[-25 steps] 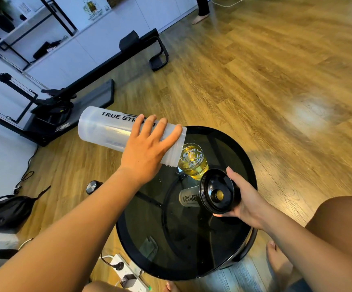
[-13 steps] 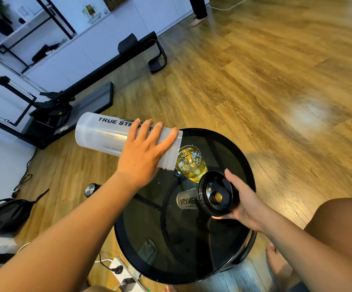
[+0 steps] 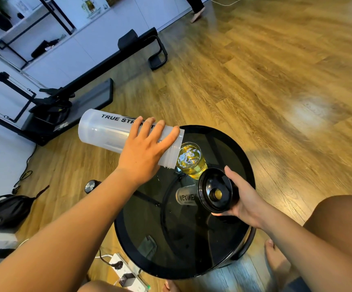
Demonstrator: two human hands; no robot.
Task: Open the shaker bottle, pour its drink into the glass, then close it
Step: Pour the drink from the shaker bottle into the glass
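Currently the left hand (image 3: 143, 157) grips the translucent shaker bottle (image 3: 116, 131), its fingers (image 3: 160, 131) wrapped over the barrel near the threaded mouth. The bottle lies almost flat, base pointing far left, and its open mouth sits right over the rim of the glass (image 3: 192, 162). That glass stands on the far part of the round dark-glass desk (image 3: 171, 239) and holds yellow drink. To the near right of the glass, the right hand (image 3: 244, 199) holds the black lid (image 3: 216, 191) above the desk, fingers clamped around its edge, the underside turned toward the camera. A white power strip (image 3: 126, 275) lies on the wooden floor (image 3: 255, 70) at the near left of the desk, and a black bag (image 3: 4, 209) rests at the far left.
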